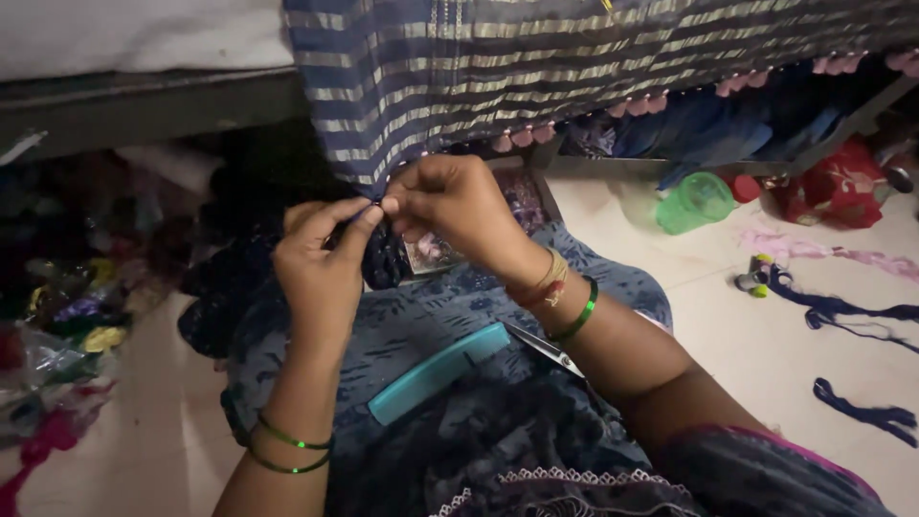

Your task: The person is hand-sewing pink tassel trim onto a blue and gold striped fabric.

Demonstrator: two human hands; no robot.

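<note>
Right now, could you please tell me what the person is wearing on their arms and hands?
Both forearms are bare, without sleeves. The left wrist carries two thin green bangles. The right wrist carries one green bangle and a tied thread band in orange and gold tones. No rings are clearly visible on the fingers.

Both forearms are reaching forward, wrists bent inward. The left hand and the right hand are meeting fingertip to fingertip, each pinching in a tight grip, thumbs pressing against forefingers.
</note>
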